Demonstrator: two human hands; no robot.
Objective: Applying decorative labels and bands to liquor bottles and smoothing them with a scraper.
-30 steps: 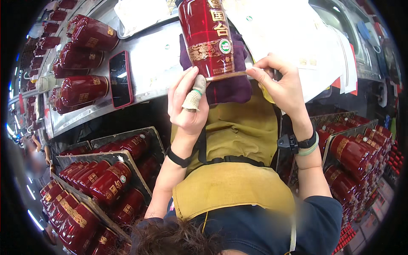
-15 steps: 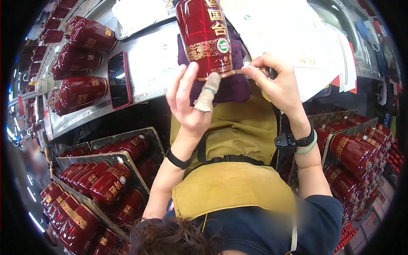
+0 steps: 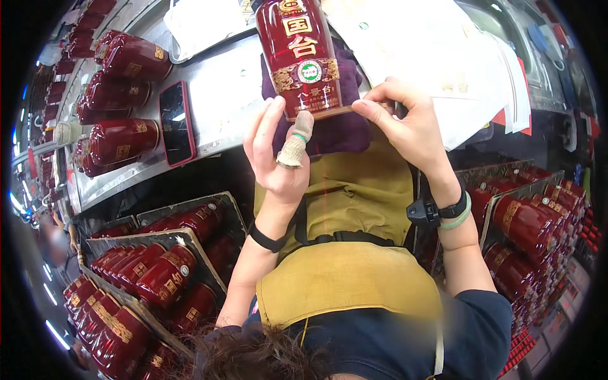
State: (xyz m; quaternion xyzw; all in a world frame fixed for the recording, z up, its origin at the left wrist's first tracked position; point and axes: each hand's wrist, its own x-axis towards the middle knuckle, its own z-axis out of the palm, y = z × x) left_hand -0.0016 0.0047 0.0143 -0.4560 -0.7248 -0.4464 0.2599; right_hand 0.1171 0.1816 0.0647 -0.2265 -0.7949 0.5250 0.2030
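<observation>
A glossy red bottle [image 3: 297, 60] with gold lettering and a round green-and-white sticker lies on a folded purple cloth [image 3: 348, 136], its base toward me. My left hand [image 3: 277, 149] is at the base's left corner. Its fingers lie along the side, and the thumb, covered by a cloth finger cot [image 3: 296, 144], presses at the base's lower edge. A thin gold strip [image 3: 332, 113] runs along that edge toward the right. Its right end is pinched between the thumb and index finger of my right hand [image 3: 402, 120]. The bottle's neck is cut off by the frame.
Several red bottles [image 3: 123, 139] lie on the metal table at left, beside a red-edged phone [image 3: 176, 123]. White sheets [image 3: 437, 69] cover the table at right. Crates of red bottles stand low at left [image 3: 166, 275] and right [image 3: 522, 221] of my lap.
The bottle has rolled leftward, bringing its lettering and sticker more squarely into view. Both hands have shifted slightly left, and less of the gold strip spans out to my right hand.
</observation>
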